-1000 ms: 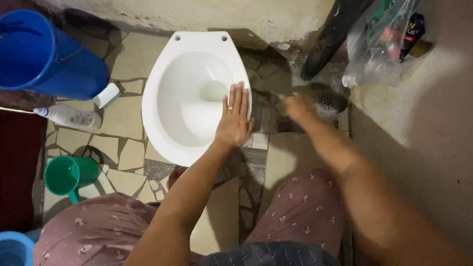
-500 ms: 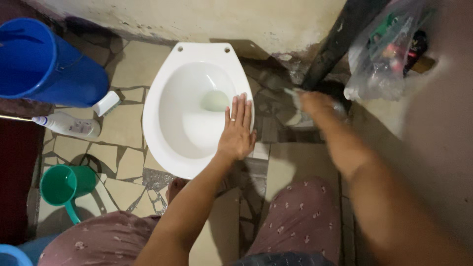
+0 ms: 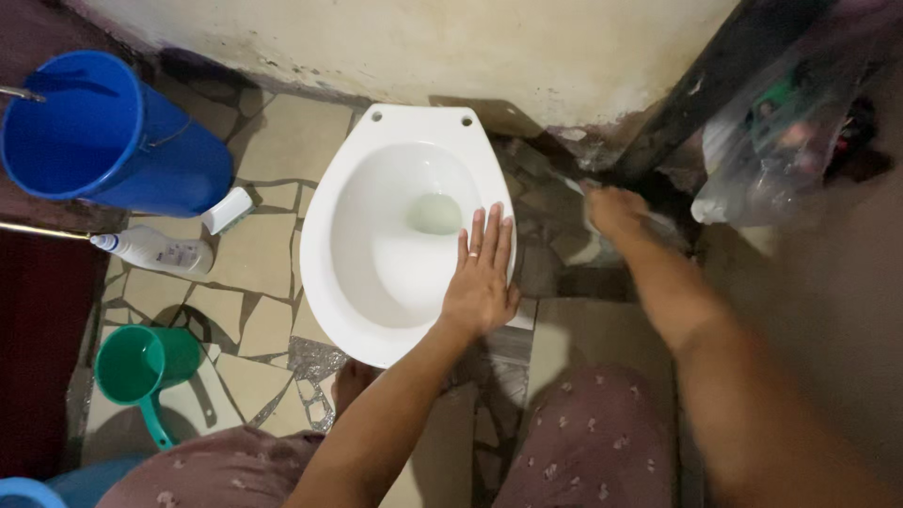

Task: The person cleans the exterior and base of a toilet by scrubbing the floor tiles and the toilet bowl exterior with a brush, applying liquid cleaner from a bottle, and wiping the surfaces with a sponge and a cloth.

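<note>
The left hand (image 3: 482, 277) lies flat, fingers spread, on the right rim of the white toilet bowl (image 3: 395, 235); beyond the bowl's right side, the right hand (image 3: 616, 212) grips a blurred brush-like thing on the floor tiles

White seatless toilet bowl (image 3: 376, 235), floor-mounted

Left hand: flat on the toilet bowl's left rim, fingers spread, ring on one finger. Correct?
Not quite. The head view shows the left hand flat on the right rim of the white toilet bowl, the side nearer the right hand, not the left rim. The rest holds: fingers spread and a ring on one finger.
</note>
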